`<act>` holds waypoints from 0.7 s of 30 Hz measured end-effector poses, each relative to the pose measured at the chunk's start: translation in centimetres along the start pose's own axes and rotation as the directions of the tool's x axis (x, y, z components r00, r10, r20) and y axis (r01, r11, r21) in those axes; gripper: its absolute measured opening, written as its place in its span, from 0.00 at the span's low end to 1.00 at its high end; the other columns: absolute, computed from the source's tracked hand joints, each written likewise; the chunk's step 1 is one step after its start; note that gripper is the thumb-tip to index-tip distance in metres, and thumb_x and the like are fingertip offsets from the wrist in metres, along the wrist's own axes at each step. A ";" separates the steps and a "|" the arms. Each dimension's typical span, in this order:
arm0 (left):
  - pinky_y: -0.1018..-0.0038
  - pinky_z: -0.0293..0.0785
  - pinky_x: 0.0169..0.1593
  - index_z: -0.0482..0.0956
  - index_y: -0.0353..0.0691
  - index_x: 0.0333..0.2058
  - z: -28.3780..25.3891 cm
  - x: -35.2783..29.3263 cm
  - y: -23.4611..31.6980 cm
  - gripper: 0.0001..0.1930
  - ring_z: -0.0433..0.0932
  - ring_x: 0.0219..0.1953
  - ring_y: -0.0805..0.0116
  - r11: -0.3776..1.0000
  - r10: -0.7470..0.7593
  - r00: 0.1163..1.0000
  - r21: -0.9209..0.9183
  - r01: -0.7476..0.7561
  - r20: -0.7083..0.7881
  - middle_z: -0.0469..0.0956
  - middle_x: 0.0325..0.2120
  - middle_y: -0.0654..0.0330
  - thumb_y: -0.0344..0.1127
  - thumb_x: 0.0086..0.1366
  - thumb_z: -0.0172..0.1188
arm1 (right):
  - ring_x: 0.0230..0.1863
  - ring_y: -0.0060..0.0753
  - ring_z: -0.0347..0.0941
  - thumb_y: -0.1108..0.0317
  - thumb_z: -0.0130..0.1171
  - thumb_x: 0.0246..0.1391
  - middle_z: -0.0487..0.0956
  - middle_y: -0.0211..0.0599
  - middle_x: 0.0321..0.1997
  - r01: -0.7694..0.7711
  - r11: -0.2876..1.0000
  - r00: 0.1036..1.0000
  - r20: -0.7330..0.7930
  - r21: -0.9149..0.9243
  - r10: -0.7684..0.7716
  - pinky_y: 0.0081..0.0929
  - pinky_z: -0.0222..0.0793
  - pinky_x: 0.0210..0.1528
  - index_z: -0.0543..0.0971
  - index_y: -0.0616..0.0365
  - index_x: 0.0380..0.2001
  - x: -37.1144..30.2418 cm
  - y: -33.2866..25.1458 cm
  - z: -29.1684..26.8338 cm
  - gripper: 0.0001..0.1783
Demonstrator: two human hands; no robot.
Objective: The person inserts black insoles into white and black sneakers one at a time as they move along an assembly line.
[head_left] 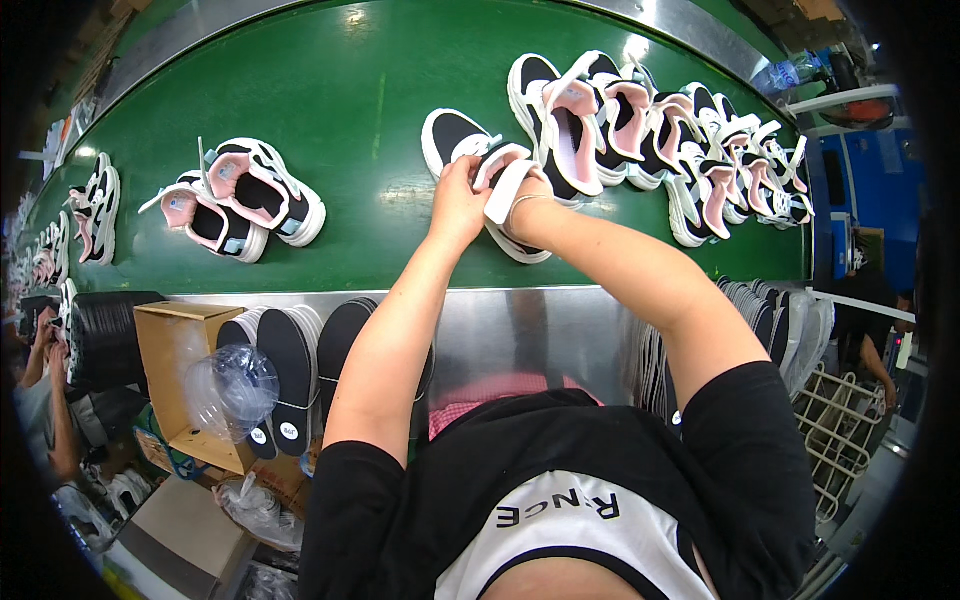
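At three o'clock, I see more shoes (628, 130) crowding the held shoe (510, 192), its toe and long axis aimed at eleven. The left hand (458, 205) grips its side; the right hand (531, 192), partly hidden, I can't tell.

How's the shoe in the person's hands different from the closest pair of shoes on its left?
The held shoe has the left hand and right hand at it; nobody touches the left pair.
The held shoe's opening is partly covered by a white strap; the left pair's openings show well.
The held shoe's toe shows clearly; the left pair's toes are hard to see.
Both are black, white and pink.
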State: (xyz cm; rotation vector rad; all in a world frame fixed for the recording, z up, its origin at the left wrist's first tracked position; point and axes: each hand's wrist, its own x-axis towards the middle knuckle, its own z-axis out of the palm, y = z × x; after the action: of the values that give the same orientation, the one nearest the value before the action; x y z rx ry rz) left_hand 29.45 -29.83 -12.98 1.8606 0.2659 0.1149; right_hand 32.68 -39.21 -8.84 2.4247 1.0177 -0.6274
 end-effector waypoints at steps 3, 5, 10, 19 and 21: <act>0.69 0.67 0.41 0.69 0.32 0.38 -0.1 0.1 0.2 0.19 0.70 0.36 0.54 1.000 0.017 1.000 -0.026 -0.017 0.010 0.69 0.34 0.48 0.26 0.43 0.56 | 0.57 0.37 0.56 0.66 0.44 0.44 0.62 0.37 0.56 0.066 0.998 0.996 0.055 0.008 -0.066 0.34 0.49 0.56 0.66 0.51 0.49 -0.2 0.6 0.1 0.24; 0.70 0.68 0.40 0.69 0.32 0.38 -0.1 0.1 -0.1 0.18 0.71 0.35 0.56 0.999 0.010 1.000 -0.046 -0.010 0.008 0.69 0.34 0.49 0.27 0.44 0.55 | 0.58 0.38 0.54 0.66 0.43 0.44 0.60 0.37 0.57 0.120 0.993 0.982 0.147 -0.006 -0.118 0.36 0.48 0.57 0.66 0.52 0.49 -1.1 0.7 -1.3 0.24; 0.71 0.68 0.39 0.70 0.32 0.38 -0.2 0.2 0.6 0.17 0.72 0.34 0.57 0.993 -0.049 0.999 -0.107 0.048 -0.007 0.70 0.34 0.49 0.30 0.46 0.56 | 0.45 0.44 0.67 0.67 0.45 0.40 0.74 0.47 0.37 0.185 0.968 0.927 0.296 0.171 -0.229 0.41 0.52 0.51 0.67 0.61 0.41 -4.0 1.6 -3.2 0.21; 0.75 0.68 0.38 0.70 0.34 0.39 0.1 -1.0 2.1 0.17 0.72 0.33 0.68 0.965 0.260 0.958 0.026 -0.259 -0.120 0.73 0.33 0.54 0.32 0.50 0.57 | 0.37 0.45 0.71 0.61 0.49 0.40 0.75 0.43 0.34 0.123 0.926 0.914 0.322 0.357 -0.245 0.43 0.59 0.43 0.68 0.59 0.38 -4.3 3.0 -0.1 0.20; 0.78 0.67 0.38 0.70 0.34 0.39 0.0 -0.6 2.0 0.13 0.70 0.30 0.72 0.968 0.164 0.974 -0.163 -0.189 -0.157 0.73 0.30 0.59 0.32 0.56 0.51 | 0.36 0.46 0.71 0.60 0.49 0.41 0.75 0.44 0.33 0.128 0.884 0.971 0.124 0.449 -0.204 0.41 0.62 0.40 0.68 0.58 0.39 -4.6 3.4 -0.9 0.20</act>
State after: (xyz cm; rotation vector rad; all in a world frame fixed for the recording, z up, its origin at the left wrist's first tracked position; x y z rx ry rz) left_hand 29.14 -30.52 -10.99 1.6980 0.1809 0.3844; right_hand 32.56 -43.37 -4.81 2.6125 1.1174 -1.2178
